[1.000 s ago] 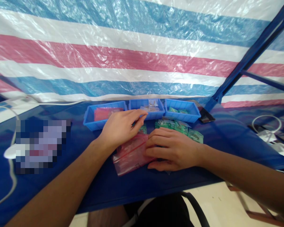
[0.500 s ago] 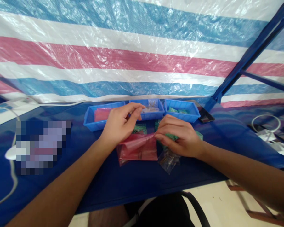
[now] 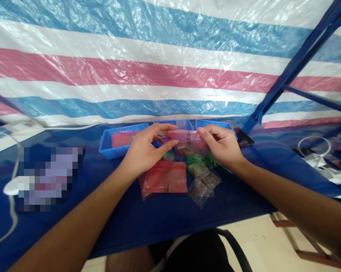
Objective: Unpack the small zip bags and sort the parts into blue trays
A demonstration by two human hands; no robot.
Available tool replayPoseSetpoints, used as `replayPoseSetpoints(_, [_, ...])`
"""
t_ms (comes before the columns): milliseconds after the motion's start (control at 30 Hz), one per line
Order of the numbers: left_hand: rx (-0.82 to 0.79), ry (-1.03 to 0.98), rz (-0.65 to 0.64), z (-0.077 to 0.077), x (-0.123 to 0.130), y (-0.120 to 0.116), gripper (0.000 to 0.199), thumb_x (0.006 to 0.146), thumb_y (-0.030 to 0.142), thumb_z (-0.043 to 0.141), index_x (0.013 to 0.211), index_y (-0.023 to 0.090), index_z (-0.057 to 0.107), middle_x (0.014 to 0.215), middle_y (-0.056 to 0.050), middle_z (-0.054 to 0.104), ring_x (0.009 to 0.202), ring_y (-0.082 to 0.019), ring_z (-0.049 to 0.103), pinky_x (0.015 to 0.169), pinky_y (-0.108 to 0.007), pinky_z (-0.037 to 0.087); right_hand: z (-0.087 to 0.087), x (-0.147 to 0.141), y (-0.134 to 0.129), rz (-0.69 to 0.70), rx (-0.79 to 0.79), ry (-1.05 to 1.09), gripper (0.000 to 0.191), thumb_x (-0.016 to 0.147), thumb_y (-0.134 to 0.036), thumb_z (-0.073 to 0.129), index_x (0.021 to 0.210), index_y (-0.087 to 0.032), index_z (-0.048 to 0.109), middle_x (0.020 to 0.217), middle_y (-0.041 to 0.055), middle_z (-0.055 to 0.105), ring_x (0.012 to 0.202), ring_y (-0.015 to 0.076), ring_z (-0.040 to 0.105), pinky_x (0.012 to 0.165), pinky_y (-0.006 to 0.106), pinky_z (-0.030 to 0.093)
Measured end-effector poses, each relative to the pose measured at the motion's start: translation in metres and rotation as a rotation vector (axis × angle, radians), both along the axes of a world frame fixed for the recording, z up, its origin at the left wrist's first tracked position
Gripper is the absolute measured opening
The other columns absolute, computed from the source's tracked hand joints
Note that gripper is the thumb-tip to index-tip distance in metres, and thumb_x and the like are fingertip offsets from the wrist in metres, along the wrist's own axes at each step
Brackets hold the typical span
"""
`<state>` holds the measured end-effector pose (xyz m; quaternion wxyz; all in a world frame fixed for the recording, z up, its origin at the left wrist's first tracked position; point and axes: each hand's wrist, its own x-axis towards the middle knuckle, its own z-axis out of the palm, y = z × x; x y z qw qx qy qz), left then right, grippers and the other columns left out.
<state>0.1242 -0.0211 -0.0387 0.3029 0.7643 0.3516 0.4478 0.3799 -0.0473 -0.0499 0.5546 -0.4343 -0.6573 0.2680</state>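
Observation:
Pinched between the thumb and fingers of my right hand (image 3: 224, 145) is the right edge of a pink plastic bag (image 3: 189, 140), held up above the table. At the bag's left end, my left hand (image 3: 148, 145) has its thumb and fingers apart; whether they touch the film I cannot tell. Below the hands lies a small pile of red plastic bags (image 3: 169, 179). To its right, clear bags (image 3: 204, 187) with small brownish pieces inside overlap green bags (image 3: 199, 166), which my right hand partly hides.
Three blue bins stand along the back: the left bin (image 3: 106, 147) has red bags in it, the middle bin (image 3: 172, 122) and right bin (image 3: 213, 123) are partly covered by my hands. A dark phone-like slab (image 3: 245, 138) lies right; a white cable (image 3: 14, 211) runs left.
My right hand has lifted a pink bag off the red pile and raised it. My left hand stays almost in place, its thumb and fingers now farther apart.

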Motion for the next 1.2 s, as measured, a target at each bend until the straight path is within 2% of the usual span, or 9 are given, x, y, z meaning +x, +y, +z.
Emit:
replayPoseSetpoints(133, [0.001,-0.024,0.041,-0.001,0.000,0.002,0.045,0.095,0.043,0.082,0.133,0.021,0.074,0.109,-0.008,0.082,0.099,-0.024,0.077,0.096,-0.038,0.061,-0.002,-0.001,0.000,0.005,-0.016,0.022,0.043,0.099,-0.061,0.074,0.086,-0.021,0.077,0.070,-0.0001,0.068,0.060,0.0147,0.057,0.059,0.029,0.048])
replayPoseSetpoints(233, [-0.005,-0.066,0.042,0.001,-0.001,0.002,0.043,0.098,0.041,0.079,0.135,0.021,0.072,0.100,-0.004,0.079,0.093,-0.021,0.075,0.091,-0.033,0.060,-0.004,0.000,0.000,0.017,-0.039,0.051,0.038,0.096,-0.058,0.079,0.108,-0.022,0.079,0.063,-0.0042,0.063,0.051,0.0129,0.052,0.051,0.028,0.043])
replayPoseSetpoints(300, [-0.013,-0.093,0.045,0.002,-0.001,0.002,0.042,0.100,0.042,0.077,0.136,0.021,0.072,0.097,-0.004,0.078,0.090,-0.019,0.074,0.086,-0.030,0.058,-0.006,0.002,0.001,0.036,-0.032,0.059,0.038,0.094,-0.053,0.083,0.116,-0.023,0.078,0.062,-0.0052,0.063,0.051,0.0128,0.054,0.051,0.028,0.043])
replayPoseSetpoints(467, [-0.021,-0.091,0.048,0.003,-0.004,0.001,0.042,0.103,0.047,0.072,0.137,0.022,0.072,0.096,-0.004,0.079,0.088,-0.020,0.074,0.081,-0.029,0.057,-0.009,0.003,0.005,0.095,-0.020,0.114,0.037,0.089,-0.047,0.089,0.116,-0.024,0.077,0.088,0.0013,0.081,0.064,0.0145,0.068,0.058,0.028,0.056])
replayPoseSetpoints(600, [-0.012,-0.050,0.050,0.002,-0.004,-0.001,0.041,0.105,0.048,0.070,0.137,0.023,0.072,0.089,-0.002,0.078,0.079,-0.018,0.073,0.072,-0.027,0.055,-0.008,0.000,0.006,0.131,-0.068,0.217,0.043,0.082,-0.050,0.095,0.110,-0.023,0.076,0.094,0.0038,0.084,0.077,0.0193,0.078,0.067,0.032,0.066])
replayPoseSetpoints(733, [0.012,0.000,0.092,0.003,-0.001,-0.002,0.045,0.098,0.049,0.078,0.134,0.022,0.073,0.115,-0.009,0.083,0.098,-0.024,0.080,0.079,-0.030,0.062,-0.006,-0.002,0.008,0.120,-0.073,0.271,0.043,0.080,-0.049,0.096,0.108,-0.023,0.076,0.101,0.0056,0.086,0.095,0.0232,0.083,0.089,0.039,0.069])
replayPoseSetpoints(833, [-0.025,-0.021,0.110,0.001,-0.001,-0.001,0.051,0.092,0.050,0.085,0.134,0.023,0.073,0.129,-0.012,0.081,0.102,-0.028,0.082,0.082,-0.034,0.066,-0.005,-0.001,0.007,0.137,-0.060,0.272,0.039,0.083,-0.046,0.095,0.110,-0.024,0.076,0.109,0.0072,0.087,0.107,0.0241,0.083,0.101,0.042,0.066])
replayPoseSetpoints(1033, [-0.181,-0.117,0.079,-0.005,-0.002,0.005,0.069,0.083,0.044,0.093,0.143,0.026,0.065,0.136,-0.014,0.078,0.084,-0.023,0.084,0.073,-0.033,0.069,0.002,0.001,0.001,0.178,-0.001,0.246,0.040,0.089,-0.051,0.089,0.117,-0.026,0.074,0.120,0.0084,0.086,0.117,0.0266,0.081,0.111,0.048,0.062])
replayPoseSetpoints(1200, [-0.286,-0.259,0.059,-0.004,-0.002,0.010,0.083,0.073,0.030,0.099,0.147,0.023,0.062,0.136,-0.013,0.078,0.091,-0.022,0.084,0.082,-0.032,0.069,0.002,0.002,0.000,0.225,0.033,0.280,0.040,0.091,-0.055,0.086,0.119,-0.029,0.074,0.122,0.0076,0.085,0.122,0.0300,0.079,0.115,0.052,0.059])
